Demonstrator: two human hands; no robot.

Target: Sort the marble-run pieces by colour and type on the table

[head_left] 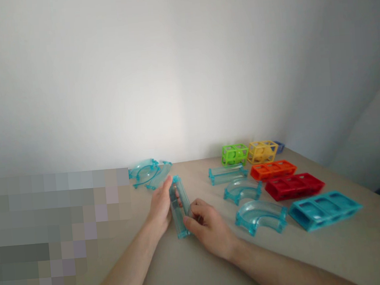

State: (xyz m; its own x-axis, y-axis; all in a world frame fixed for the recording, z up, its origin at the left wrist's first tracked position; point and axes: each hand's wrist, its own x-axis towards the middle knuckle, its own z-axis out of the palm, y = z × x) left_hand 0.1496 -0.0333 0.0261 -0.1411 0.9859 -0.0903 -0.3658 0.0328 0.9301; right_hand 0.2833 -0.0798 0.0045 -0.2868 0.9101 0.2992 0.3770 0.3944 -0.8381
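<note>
A straight, see-through blue track piece (179, 213) is held up lengthwise between my two hands, over the table. My left hand (162, 204) grips its upper left side, and some fingers show through the clear plastic behind it. At its lower right edge, my right hand (210, 228) pinches the piece between thumb and curled fingers. Nearest to my right hand lie a large curved clear-blue track piece (261, 213) and a smaller curved one (243, 190). Behind them rests another straight track piece (228, 174).
Hollow blocks stand on the right: teal (325, 211), red (295, 187), orange (273, 170), yellow (262, 151), green (235, 154) and dark blue (279, 147). More clear-blue track pieces (146, 172) lie at the back left, by the wall (138, 76). Pixelation hides the lower left.
</note>
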